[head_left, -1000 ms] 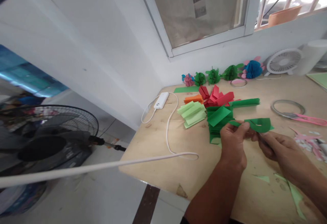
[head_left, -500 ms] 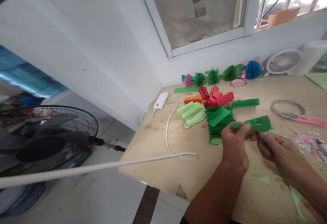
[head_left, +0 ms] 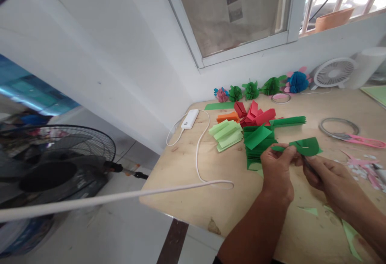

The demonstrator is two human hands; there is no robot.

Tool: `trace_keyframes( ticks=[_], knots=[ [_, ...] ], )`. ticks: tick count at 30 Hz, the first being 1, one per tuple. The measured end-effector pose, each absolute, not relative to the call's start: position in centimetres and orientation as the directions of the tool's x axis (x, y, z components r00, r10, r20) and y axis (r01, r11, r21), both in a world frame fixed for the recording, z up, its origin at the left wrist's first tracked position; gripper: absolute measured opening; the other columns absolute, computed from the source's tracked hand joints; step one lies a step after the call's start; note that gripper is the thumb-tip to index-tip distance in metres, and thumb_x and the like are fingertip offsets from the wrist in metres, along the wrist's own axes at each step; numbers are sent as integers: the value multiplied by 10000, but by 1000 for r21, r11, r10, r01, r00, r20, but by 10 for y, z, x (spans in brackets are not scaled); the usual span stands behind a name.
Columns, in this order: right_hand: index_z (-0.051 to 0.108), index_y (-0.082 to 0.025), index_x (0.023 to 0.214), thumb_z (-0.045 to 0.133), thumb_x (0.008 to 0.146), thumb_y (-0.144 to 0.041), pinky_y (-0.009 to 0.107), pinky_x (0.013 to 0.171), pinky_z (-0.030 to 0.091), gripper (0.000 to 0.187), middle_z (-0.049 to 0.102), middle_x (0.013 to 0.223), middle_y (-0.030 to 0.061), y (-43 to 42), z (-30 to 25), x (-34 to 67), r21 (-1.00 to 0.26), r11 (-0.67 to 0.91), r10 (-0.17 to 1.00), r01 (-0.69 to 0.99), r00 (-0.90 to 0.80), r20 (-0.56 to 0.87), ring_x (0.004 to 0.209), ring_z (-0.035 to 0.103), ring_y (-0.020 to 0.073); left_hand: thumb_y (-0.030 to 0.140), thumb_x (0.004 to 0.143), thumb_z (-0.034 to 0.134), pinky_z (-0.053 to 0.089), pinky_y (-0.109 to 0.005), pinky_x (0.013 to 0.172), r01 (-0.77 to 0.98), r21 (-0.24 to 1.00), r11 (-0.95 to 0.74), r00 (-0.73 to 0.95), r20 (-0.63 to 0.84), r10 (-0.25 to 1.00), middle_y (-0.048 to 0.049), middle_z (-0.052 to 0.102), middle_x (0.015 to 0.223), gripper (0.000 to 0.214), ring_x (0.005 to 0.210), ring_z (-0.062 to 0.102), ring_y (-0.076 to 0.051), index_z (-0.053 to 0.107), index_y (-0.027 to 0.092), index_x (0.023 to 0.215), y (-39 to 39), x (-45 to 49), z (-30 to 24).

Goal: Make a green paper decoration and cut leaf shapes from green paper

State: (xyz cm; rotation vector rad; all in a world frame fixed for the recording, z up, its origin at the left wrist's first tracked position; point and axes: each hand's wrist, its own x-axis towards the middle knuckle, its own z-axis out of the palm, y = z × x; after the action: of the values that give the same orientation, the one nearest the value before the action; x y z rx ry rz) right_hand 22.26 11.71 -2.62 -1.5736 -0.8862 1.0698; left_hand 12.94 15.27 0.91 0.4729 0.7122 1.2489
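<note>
My left hand (head_left: 276, 168) pinches a folded piece of green paper (head_left: 308, 146) by its narrow end, above the plywood table (head_left: 229, 203). My right hand (head_left: 327, 177) grips a narrow dark metal blade (head_left: 309, 166) against the paper's lower edge; its handle is hidden in my fingers. Just left of my hands lies a stack of folded green paper (head_left: 256, 143). Folded red paper (head_left: 256, 114) sits behind it, and folded light green paper (head_left: 226, 134) lies to its left. Green offcuts (head_left: 308, 211) lie near my right forearm.
Paper honeycomb balls (head_left: 250, 90) line the wall behind. Pink-handled scissors (head_left: 366, 141) and a metal ring (head_left: 339, 126) lie at right, beside pink scraps (head_left: 364, 171). A white power bank (head_left: 189, 118) trails a cable. The table edge drops off at left, above a floor fan (head_left: 51, 163).
The green piece has tilted slightly, its far end rising, and my hands have shifted only a little. The blade stays at the paper's edge.
</note>
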Motion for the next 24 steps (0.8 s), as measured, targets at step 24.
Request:
trace_keyframes(
  ticks=[24],
  knots=[
    [372,-225,426,500,643,-784,257,413,191,614,315,425,-42,115,-14,213,-964,-235,902,128,399,-167,416,253,88,352,570,771,297,-254,552,-672,692,264,167,-205,964,47,437,506,349,486,384,-70,471,174,572,152,130,10]
  ],
)
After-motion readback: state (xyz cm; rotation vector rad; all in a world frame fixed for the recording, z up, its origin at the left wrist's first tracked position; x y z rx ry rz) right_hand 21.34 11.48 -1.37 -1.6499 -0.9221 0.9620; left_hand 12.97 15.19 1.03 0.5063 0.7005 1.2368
